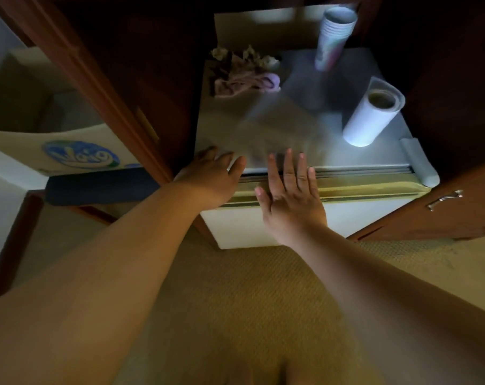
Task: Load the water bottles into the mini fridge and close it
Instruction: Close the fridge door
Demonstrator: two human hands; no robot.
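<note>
White enamel, smooth and slightly glossy, covers the mini fridge (305,223), a squat box with rounded corners set into a dark wooden cabinet (119,79) at the middle of the frame. Its door looks shut, or very nearly so, with a ribbed grey seal line running across just under the top edge. No water bottles show anywhere in view.

Both hands are empty and spread. The left hand (212,176) lies palm-down over the front left corner of the fridge top, fingers curled loosely on the edge. The right hand (291,195) is flat with fingers fanned, its palm against the upper front of the door and fingertips reaching over the seal line. The two are near each other but not touching.

On the fridge top, toward the upper middle of the frame, lies a crumpled heap of soft cloth (244,73) in pale pink and brown. Up right stands a stack of paper cups (333,40), tapered and nested. Below it, near the right edge of the top, a roll of white paper towel (372,118) stands tilted, a loose sheet hanging over the front right corner. The centre of the top is bare.

A cabinet door (435,201) with a metal handle stands open at right. Woven tan carpet (263,301) lies clear in front. At left, a cardboard box (77,154) bears a blue oval logo.
</note>
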